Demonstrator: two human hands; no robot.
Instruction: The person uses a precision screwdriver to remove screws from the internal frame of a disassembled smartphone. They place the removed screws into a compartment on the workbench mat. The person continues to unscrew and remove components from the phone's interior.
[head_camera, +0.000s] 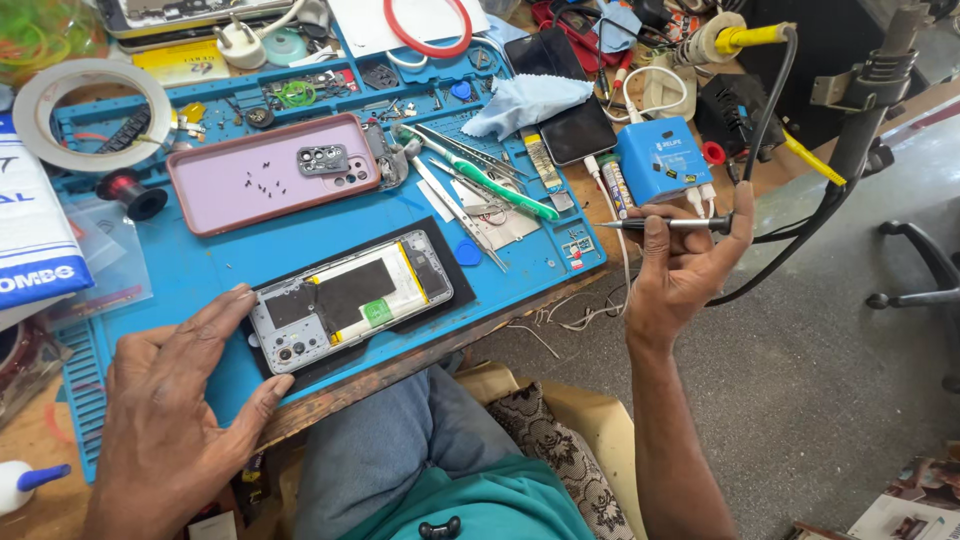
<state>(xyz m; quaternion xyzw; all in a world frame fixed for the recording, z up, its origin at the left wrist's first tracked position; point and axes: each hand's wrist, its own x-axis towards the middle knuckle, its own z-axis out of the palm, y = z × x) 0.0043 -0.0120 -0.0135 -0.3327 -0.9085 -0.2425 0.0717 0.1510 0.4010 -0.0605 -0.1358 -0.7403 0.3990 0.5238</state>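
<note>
— What are you doing with each hand right now?

— I'm steadying the opened smartphone (350, 298) with my left hand (175, 400); my thumb and forefinger are spread apart and pressing against its near end, not closed round it. It's lying back-off on a black pad (455, 290) on the blue repair mat (200, 270), with battery and boards showing. My right hand (690, 270) is raised off the bench edge, its fingers pinched tight on a soldering iron (670, 223), tip pointing left, black cable (770, 110) trailing up behind.

— So which step is this?

— I'm judging it as the board work: the pink back cover (270, 175) is already off, lying above with the loose screws (262, 182) and the camera bezel (323, 158) resting on it. Bringing the tip in is calling for a slow, steady approach, keeping well away from the battery and touching only the joint I'm after.

— And the packets and labels around you?

— At the far left edge, a white package with bold blue lettering (30, 230) is lying half out of view. Beyond the mat's right end, a small blue box with a white label (662, 158) is standing with white cables plugged in. A yellow printed card (185, 62) is sitting at the top left, beside a roll of white tape (90, 112). A green sticker (377, 312) is showing on the phone's battery.
</note>
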